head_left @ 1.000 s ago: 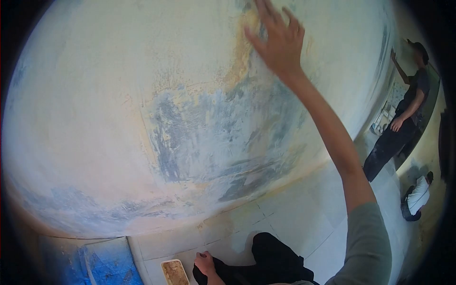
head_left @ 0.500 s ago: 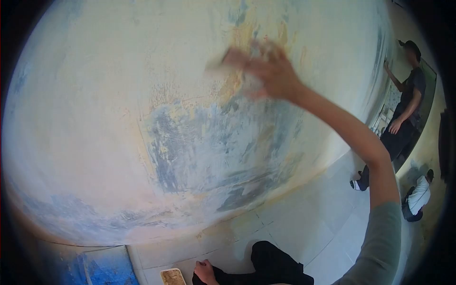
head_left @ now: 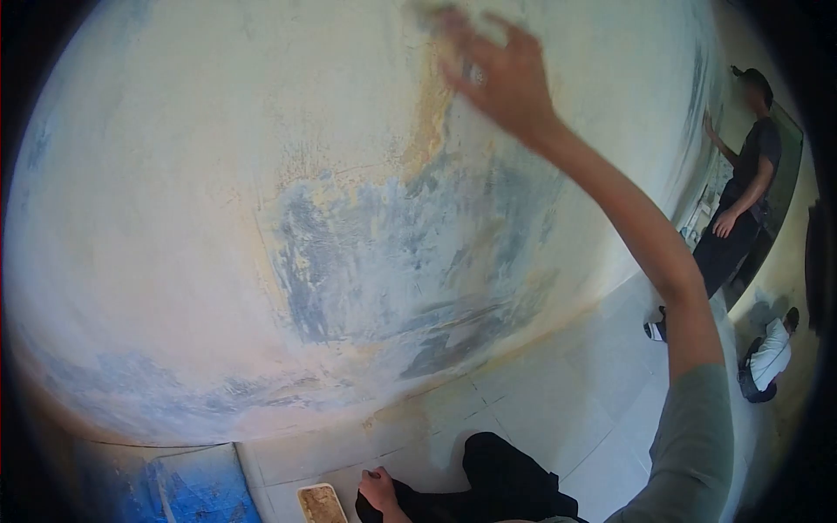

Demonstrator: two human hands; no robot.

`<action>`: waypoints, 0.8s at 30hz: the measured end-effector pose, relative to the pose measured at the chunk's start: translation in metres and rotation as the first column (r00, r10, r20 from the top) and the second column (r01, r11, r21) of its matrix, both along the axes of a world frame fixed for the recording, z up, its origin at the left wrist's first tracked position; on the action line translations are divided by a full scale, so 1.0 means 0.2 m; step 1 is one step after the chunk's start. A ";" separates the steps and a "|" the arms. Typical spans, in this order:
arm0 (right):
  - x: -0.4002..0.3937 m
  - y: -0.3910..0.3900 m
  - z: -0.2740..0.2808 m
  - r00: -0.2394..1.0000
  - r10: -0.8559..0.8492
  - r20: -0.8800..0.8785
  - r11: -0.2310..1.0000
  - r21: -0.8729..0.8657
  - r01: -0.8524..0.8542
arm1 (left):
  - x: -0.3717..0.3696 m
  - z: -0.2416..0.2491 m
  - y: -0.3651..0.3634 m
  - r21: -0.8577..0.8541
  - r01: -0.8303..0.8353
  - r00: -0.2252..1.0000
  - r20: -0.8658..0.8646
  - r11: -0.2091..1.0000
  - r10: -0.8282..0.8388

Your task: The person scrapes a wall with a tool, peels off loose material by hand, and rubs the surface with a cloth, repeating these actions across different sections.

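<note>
My right hand (head_left: pixel 504 77) is raised at arm's length to the upper part of the wall (head_left: pixel 174 218). Its fingers are bent and blurred by motion, around a small flat piece (head_left: pixel 427 16) whose kind I cannot make out. Below the hand, a patchy area of grey-blue and yellowish filler (head_left: pixel 392 253) covers the pale wall. Low in the view, my left hand (head_left: pixel 377 490) rests closed on my dark-trousered leg; whether anything is inside it is hidden. Beside it on the floor sits a small tray (head_left: pixel 322 504) with a tan, crumbly substance.
A blue, dust-smeared sheet or mat (head_left: pixel 200 488) lies at lower left by the wall. Pale tiles (head_left: pixel 540 383) form the floor. At right, a person in a cap (head_left: pixel 754 166) stands touching the wall; another person in a white top (head_left: pixel 770 356) is low down behind.
My right hand has moved up the wall with the flat piece. My left hand stays on my leg. The standing person's raised hand now looks flatter against the wall.
</note>
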State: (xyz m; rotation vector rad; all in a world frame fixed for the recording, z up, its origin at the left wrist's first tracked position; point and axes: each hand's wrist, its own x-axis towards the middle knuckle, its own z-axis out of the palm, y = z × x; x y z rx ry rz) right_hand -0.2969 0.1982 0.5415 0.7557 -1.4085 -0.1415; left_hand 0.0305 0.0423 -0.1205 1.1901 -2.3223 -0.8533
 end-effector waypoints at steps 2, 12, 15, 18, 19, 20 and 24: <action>0.06 -0.03 -0.24 0.992 0.006 0.127 0.995 0.097 -0.018 | -0.02 0.05 0.00 0.018 0.002 1.000 0.000 1.000 -0.002; 0.06 0.06 -0.48 0.991 0.009 0.134 0.862 0.502 -0.076 | -0.02 0.04 0.01 0.077 0.019 1.000 -0.016 0.997 -0.018; -0.04 0.21 -0.26 0.995 -0.090 0.032 0.948 0.308 0.075 | 0.01 0.06 0.01 0.105 0.017 1.000 0.003 0.994 -0.017; -0.06 0.23 -0.30 0.982 -0.187 -0.028 0.977 -0.112 0.183 | 0.00 0.09 0.02 0.120 0.015 1.000 -0.017 0.993 -0.013; -0.02 0.19 -0.43 0.988 -0.123 0.098 0.992 0.026 0.121 | 0.01 0.09 -0.01 0.126 0.028 0.999 -0.036 0.992 -0.023; 0.01 0.16 -0.56 0.970 -0.066 0.235 0.988 0.153 0.031 | -0.01 0.03 -0.03 0.090 0.049 0.999 -0.018 0.995 -0.047; 0.05 0.18 -0.78 0.963 -0.245 -0.108 0.863 0.429 0.268 | 0.02 -0.14 -0.05 0.169 0.138 0.976 0.146 0.976 -0.163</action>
